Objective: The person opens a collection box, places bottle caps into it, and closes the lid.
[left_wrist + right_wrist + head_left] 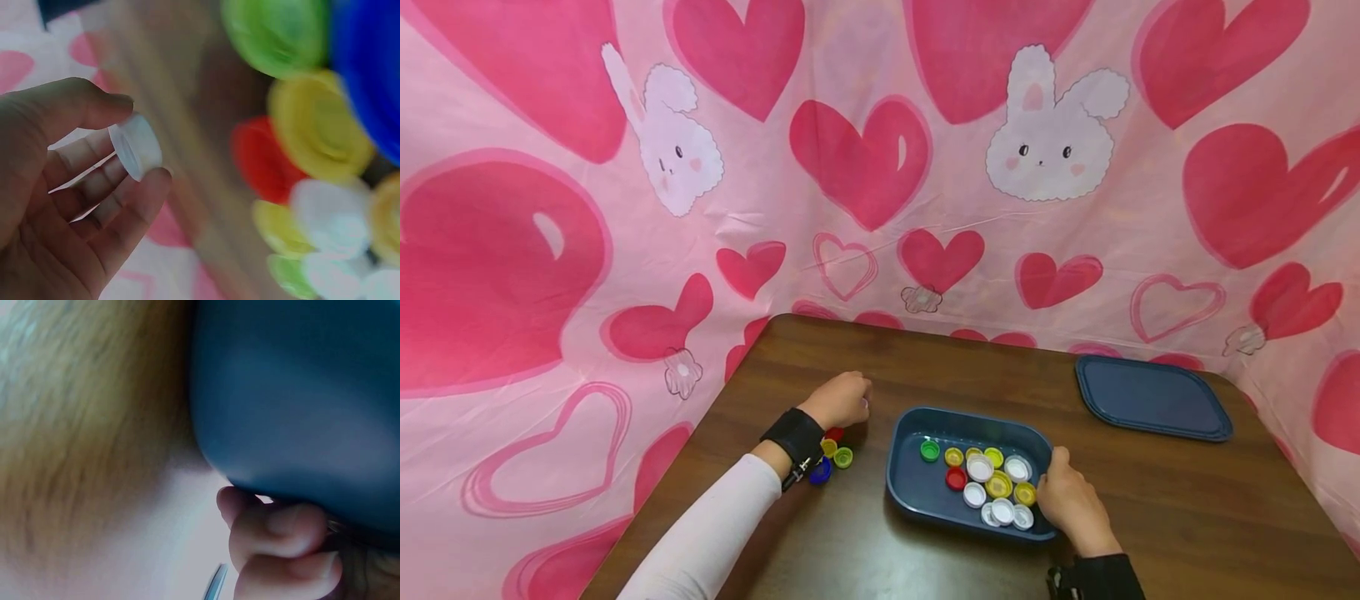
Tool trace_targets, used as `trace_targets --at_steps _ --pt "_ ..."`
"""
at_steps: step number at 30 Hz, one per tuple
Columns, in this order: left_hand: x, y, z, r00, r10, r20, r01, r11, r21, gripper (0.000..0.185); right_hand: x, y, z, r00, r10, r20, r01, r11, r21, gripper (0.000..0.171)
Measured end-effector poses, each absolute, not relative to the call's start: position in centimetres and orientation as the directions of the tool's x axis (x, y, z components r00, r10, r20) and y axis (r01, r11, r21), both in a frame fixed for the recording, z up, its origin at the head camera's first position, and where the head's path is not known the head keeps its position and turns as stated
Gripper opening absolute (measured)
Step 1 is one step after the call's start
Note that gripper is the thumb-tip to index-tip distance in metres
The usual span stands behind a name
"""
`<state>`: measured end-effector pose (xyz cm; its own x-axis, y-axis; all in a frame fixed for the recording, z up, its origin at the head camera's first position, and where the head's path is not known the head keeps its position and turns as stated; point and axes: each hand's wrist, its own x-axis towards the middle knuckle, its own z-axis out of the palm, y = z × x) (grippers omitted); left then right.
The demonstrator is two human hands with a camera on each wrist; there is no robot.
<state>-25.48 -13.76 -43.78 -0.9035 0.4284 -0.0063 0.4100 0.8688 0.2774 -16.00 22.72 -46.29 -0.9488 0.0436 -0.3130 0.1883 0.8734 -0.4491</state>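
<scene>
My left hand [841, 398] is over the table, left of a blue tray [917, 504]. In the left wrist view it pinches a white bottle cap [136, 147] between thumb and a fingertip. Just below that wrist lies a small pile of caps, with a blue cap [821, 472], a light green cap [843, 457] and a red cap [265, 156] among them. My right hand [1071, 498] grips the tray's right end, thumb at the rim and fingers curled beneath it in the right wrist view. Several white, yellow, red and green caps lie inside the tray, mostly toward its right side.
A flat dark blue lid or tray [1153, 397] lies at the back right of the brown wooden table [985, 367]. Behind the table hangs a pink cloth [962, 208] with hearts and rabbits, which also comes down along the left and right sides.
</scene>
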Motion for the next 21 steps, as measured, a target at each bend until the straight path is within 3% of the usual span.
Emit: trace_targets --at_steps 3,10,15,21 --pt "-24.9 -12.2 -42.3 -0.886 0.463 0.019 0.446 0.840 0.309 0.013 -16.0 22.7 -46.2 -0.947 0.047 -0.319 0.194 0.873 -0.448 0.039" --pt "-22.8 -7.7 -39.9 -0.847 0.529 -0.049 0.477 0.798 0.369 0.018 -16.0 22.7 -46.2 -0.946 0.051 -0.320 0.199 0.872 -0.448 0.041" --pt "-21.4 -4.9 -39.5 -0.804 0.580 -0.133 0.511 0.788 0.344 0.020 -16.0 22.6 -46.1 -0.944 0.054 -0.326 0.205 0.869 -0.449 0.040" --pt "-20.6 -3.0 -40.4 -0.746 0.642 -0.176 0.601 0.764 0.236 0.012 -15.9 22.7 -46.2 -0.947 0.039 -0.319 0.188 0.872 -0.452 0.041"
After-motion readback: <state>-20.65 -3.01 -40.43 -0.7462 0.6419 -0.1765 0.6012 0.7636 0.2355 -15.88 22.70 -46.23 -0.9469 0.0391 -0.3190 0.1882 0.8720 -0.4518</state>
